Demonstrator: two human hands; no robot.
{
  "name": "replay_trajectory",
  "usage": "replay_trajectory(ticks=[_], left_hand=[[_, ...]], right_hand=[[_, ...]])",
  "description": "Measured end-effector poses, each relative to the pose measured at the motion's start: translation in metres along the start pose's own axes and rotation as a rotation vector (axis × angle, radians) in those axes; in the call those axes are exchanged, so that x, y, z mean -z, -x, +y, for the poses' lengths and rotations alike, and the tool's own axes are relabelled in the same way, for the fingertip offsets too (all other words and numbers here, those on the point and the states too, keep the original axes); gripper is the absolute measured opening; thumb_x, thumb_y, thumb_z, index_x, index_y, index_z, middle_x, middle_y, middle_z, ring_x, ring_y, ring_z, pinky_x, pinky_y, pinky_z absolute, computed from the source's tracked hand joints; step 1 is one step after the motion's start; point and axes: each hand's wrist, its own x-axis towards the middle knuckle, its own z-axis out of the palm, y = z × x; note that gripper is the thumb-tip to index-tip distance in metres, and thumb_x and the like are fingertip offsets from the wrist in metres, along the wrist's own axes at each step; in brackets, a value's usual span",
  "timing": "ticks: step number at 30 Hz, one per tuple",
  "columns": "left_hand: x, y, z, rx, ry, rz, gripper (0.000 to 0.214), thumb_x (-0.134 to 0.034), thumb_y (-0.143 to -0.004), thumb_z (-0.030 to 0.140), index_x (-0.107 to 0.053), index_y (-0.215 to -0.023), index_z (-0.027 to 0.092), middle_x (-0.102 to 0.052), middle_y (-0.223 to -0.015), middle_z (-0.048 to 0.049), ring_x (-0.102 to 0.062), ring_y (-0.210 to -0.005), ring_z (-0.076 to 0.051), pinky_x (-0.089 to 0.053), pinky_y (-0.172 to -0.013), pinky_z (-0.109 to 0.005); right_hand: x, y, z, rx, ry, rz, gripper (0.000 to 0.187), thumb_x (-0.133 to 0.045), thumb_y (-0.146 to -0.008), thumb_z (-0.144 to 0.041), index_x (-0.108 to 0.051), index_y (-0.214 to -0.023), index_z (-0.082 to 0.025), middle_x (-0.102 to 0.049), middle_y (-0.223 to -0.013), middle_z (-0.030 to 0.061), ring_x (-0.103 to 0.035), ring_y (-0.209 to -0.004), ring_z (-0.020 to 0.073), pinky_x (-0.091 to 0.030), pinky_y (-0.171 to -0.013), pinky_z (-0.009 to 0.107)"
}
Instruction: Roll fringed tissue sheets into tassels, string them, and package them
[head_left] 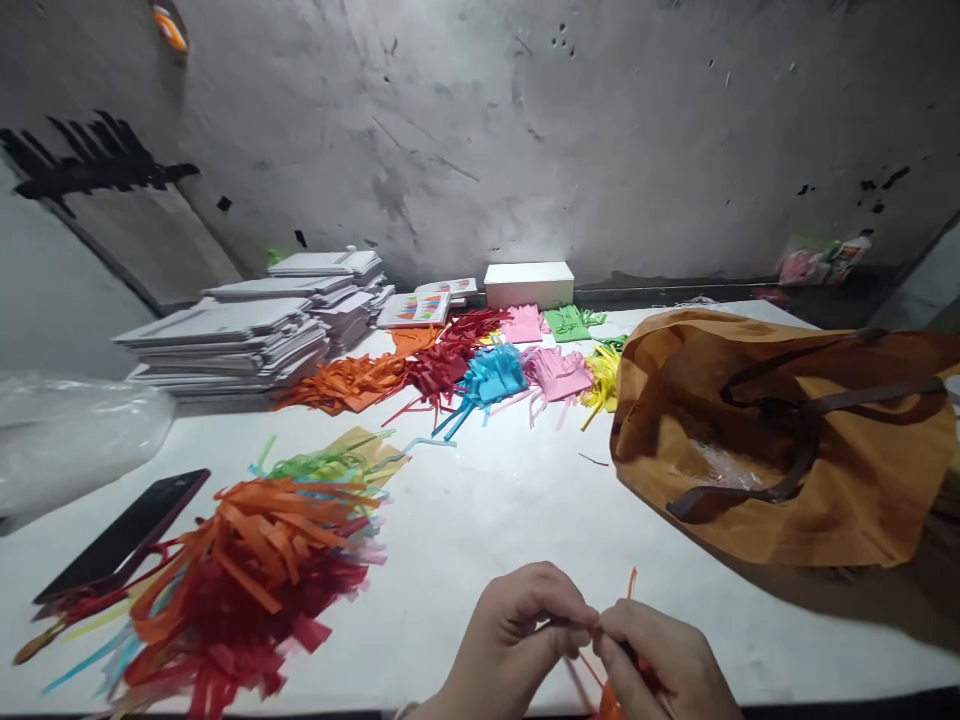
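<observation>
Both hands meet at the table's near edge, fingertips pinched together on an orange strip (612,703). My left hand (517,635) is closed, thumb against forefinger. My right hand (664,655) is closed on the same strip, whose thin end stands up above the knuckles while the rest hangs below, partly hidden by the fingers. To the left lies a large heap of fringed strips (255,580) in orange, red, green and blue. What exactly the fingertips pinch between them is too small to make out.
A brown cloth bag (847,500) with dark handles fills the right side. A dark phone (124,540) lies at left, by clear plastic (67,440). Stacked papers (225,340), fringed bundles (495,375) and a white box (529,284) line the back.
</observation>
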Motion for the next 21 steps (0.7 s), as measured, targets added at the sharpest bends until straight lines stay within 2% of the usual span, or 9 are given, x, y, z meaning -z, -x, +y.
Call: replay_trajectory(ticks=[3,6,11,15,18,21], left_hand=[[0.007,0.011,0.003,-0.022,-0.059,-0.014,0.005,-0.078,-0.083,0.027,-0.082,-0.085,0.024,-0.07,-0.074,-0.0045,-0.062,-0.066,-0.013,-0.05,-0.064,-0.023],[0.011,0.021,0.005,-0.026,-0.103,0.019,0.004,-0.079,-0.082,0.026,-0.082,-0.083,0.024,-0.07,-0.074,-0.0039,-0.062,-0.068,-0.013,-0.051,-0.067,-0.024],[0.013,0.031,0.008,-0.008,-0.103,0.087,0.005,-0.078,-0.082,0.026,-0.081,-0.086,0.023,-0.07,-0.077,-0.0035,-0.062,-0.069,-0.014,-0.05,-0.066,-0.023],[0.012,0.035,0.009,0.014,-0.123,0.085,0.007,-0.075,-0.081,0.018,-0.079,-0.087,0.021,-0.071,-0.079,-0.0034,-0.062,-0.071,-0.014,-0.049,-0.067,-0.023],[0.013,0.036,0.011,0.076,-0.128,0.078,0.008,-0.074,-0.079,0.014,-0.077,-0.083,0.018,-0.07,-0.077,-0.0028,-0.062,-0.07,-0.013,-0.05,-0.067,-0.023],[0.015,0.037,0.014,0.104,-0.115,0.099,0.006,-0.074,-0.076,0.013,-0.077,-0.079,0.018,-0.07,-0.074,-0.0023,-0.061,-0.068,-0.013,-0.049,-0.065,-0.022]], right_hand=[[-0.001,0.002,-0.007,0.006,0.012,-0.088,0.034,-0.04,-0.103,-0.028,-0.05,-0.071,-0.022,-0.051,-0.058,-0.0054,-0.05,-0.049,0.0083,-0.035,-0.048,0.019],[-0.004,0.006,-0.014,-0.021,-0.012,-0.111,0.031,-0.041,-0.103,-0.028,-0.054,-0.076,-0.023,-0.056,-0.063,-0.0039,-0.055,-0.056,0.0098,-0.038,-0.051,0.018],[-0.006,0.013,-0.021,-0.091,-0.099,-0.122,0.02,-0.045,-0.103,-0.036,-0.061,-0.096,-0.026,-0.065,-0.076,-0.002,-0.062,-0.066,0.0121,-0.046,-0.059,0.019],[-0.009,0.016,-0.025,-0.042,-0.034,-0.102,0.029,-0.039,-0.105,-0.032,-0.06,-0.086,-0.026,-0.063,-0.071,-0.0016,-0.062,-0.064,0.013,-0.047,-0.06,0.02],[-0.01,0.016,-0.025,-0.037,0.009,-0.079,0.026,-0.04,-0.104,-0.031,-0.059,-0.087,-0.025,-0.063,-0.071,-0.0013,-0.063,-0.065,0.0132,-0.046,-0.057,0.019],[-0.013,0.015,-0.025,-0.03,0.011,-0.123,0.023,-0.044,-0.103,-0.028,-0.057,-0.084,-0.025,-0.063,-0.071,-0.0019,-0.062,-0.064,0.0126,-0.044,-0.055,0.018]])
